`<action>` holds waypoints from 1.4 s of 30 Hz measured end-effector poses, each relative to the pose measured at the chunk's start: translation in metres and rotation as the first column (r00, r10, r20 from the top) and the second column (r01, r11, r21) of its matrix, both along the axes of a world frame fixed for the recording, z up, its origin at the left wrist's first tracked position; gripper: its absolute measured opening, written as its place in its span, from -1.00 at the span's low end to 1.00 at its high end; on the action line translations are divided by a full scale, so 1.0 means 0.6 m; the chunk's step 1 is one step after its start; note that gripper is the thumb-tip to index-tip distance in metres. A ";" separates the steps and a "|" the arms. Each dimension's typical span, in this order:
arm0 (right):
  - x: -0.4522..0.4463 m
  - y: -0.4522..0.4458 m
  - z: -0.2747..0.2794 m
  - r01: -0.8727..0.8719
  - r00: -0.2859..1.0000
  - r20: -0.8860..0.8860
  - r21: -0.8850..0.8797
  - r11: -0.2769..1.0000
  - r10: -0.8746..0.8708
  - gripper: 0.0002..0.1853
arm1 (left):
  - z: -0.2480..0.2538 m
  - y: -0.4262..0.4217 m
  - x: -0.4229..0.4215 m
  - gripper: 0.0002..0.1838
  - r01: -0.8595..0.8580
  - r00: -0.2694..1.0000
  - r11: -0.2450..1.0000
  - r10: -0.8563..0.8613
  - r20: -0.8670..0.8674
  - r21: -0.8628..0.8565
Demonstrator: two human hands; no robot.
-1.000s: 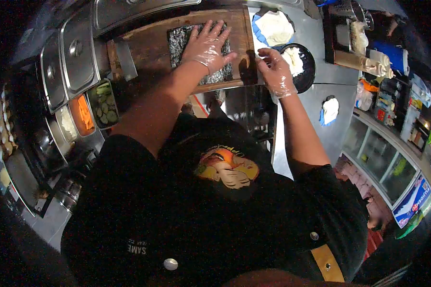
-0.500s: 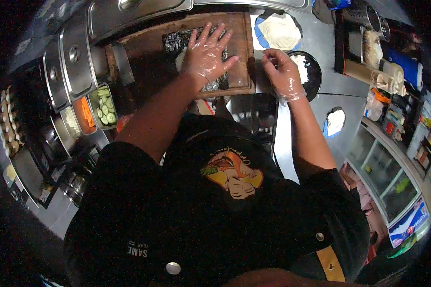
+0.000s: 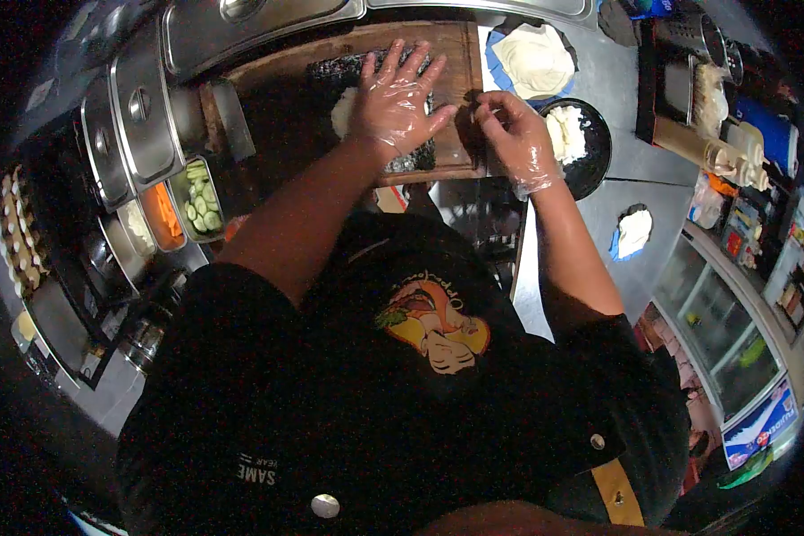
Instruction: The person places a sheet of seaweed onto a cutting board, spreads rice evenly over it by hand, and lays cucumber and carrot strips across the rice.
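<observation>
My left hand point(image 3: 397, 107), in a clear plastic glove, lies palm down with its fingers spread over a dark nori sheet point(image 3: 417, 161) on the wooden board point(image 3: 281, 80). A white patch of what looks like rice point(image 3: 342, 113) shows beside that palm. My right hand point(image 3: 520, 143), also gloved, is held beside the board's right edge. Its fingers are curled and the thumb and index finger are close together; anything between them is too small to make out. Right behind it, a black bowl point(image 3: 596, 165) contains white rice point(image 3: 566, 134).
A cloth-like white round item point(image 3: 534, 61) sits on blue above the bowl, and a smaller one point(image 3: 635, 230) lies lower right. Metal bins of cucumber point(image 3: 203, 201) and carrot point(image 3: 169, 214) stand at left, near lidded pans point(image 3: 143, 116) and a broad blade point(image 3: 231, 121).
The white patch beside my left hand has come into view, and my left hand sits slightly further right. My right hand's fingers have drawn nearer the board's edge since the last frame.
</observation>
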State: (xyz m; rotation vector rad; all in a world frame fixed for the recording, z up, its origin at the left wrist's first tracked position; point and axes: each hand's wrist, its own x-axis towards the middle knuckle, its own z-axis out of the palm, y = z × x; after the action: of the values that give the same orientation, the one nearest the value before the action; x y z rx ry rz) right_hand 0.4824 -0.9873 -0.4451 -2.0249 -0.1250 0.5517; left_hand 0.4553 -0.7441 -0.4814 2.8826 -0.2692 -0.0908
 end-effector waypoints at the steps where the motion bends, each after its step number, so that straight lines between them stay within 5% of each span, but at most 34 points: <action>1: -0.003 0.003 0.004 -0.013 1.000 0.020 -0.003 1.000 0.013 -0.69 | -0.001 0.000 -0.001 -0.07 -0.001 1.000 1.000 0.001 0.002 -0.007; 9: -0.016 0.028 -0.001 0.019 1.000 0.001 -0.042 0.999 -0.019 -0.69 | -0.013 0.003 -0.004 -0.06 -0.014 0.994 0.999 0.019 0.103 -0.053; 11: -0.020 0.035 -0.005 0.021 0.994 0.109 0.024 0.999 -0.024 -0.68 | -0.026 0.013 0.005 -0.09 -0.020 0.990 0.968 0.054 0.131 -0.249; 12: -0.026 0.038 -0.007 0.037 0.994 0.104 0.006 0.999 -0.037 -0.69 | -0.033 0.025 0.012 -0.12 -0.101 0.988 0.853 0.148 0.051 -0.512; 13: -0.029 0.042 -0.004 0.041 0.994 0.103 0.006 0.999 -0.042 -0.69 | -0.019 0.046 0.006 -0.12 -0.098 0.988 0.853 0.144 0.050 -0.512; 15: -0.028 0.054 0.003 -0.072 0.937 0.327 -0.156 0.985 0.120 -0.67 | 0.026 0.105 -0.009 -0.14 -0.246 0.936 0.560 0.350 -0.043 -0.791; 16: -0.030 0.065 0.004 -0.107 0.913 0.378 -0.140 0.984 0.154 -0.63 | 0.019 0.135 -0.023 -0.14 -0.252 0.933 0.560 0.359 -0.043 -0.789; 18: -0.029 0.098 -0.011 -0.145 0.848 0.489 -0.158 0.977 0.205 -0.61 | -0.009 0.182 -0.053 -0.12 -0.123 0.903 0.825 0.323 0.282 -0.552; 21: -0.017 0.149 -0.031 -0.202 0.734 0.611 -0.223 0.954 0.298 -0.52 | -0.049 0.195 -0.121 0.00 -0.110 0.954 0.921 0.203 0.219 -0.375; 22: -0.009 0.169 -0.032 -0.244 0.671 0.648 -0.265 0.933 0.360 -0.48 | -0.063 0.196 -0.133 0.10 0.006 0.939 0.927 0.124 0.322 -0.374; 25: 0.010 0.222 -0.063 -0.340 0.583 0.649 -0.352 0.872 0.489 -0.37 | -0.043 0.176 -0.159 0.09 -0.116 0.970 0.973 0.154 0.188 -0.200; 28: 0.017 0.261 -0.074 -0.353 0.520 0.530 -0.581 0.733 0.670 -0.20 | -0.031 0.172 -0.161 -0.01 -0.114 0.972 0.976 0.149 0.182 -0.188; 31: 0.015 0.269 -0.076 -0.337 0.465 0.533 -0.632 0.698 0.707 -0.15 | -0.029 0.169 -0.161 -0.10 -0.156 0.972 0.969 0.185 0.146 -0.192; 42: 0.027 0.289 -0.081 -0.417 0.442 0.512 -0.610 0.674 0.737 -0.15 | -0.024 0.159 -0.166 -0.16 -0.257 0.947 0.909 0.305 0.102 -0.329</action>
State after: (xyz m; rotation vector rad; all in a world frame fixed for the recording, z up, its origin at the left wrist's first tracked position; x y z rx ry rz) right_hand 0.4984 -0.8139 -0.4935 -2.4888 -1.4020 0.1187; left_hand 0.3559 -0.6490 -0.4955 2.5803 0.1041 0.2066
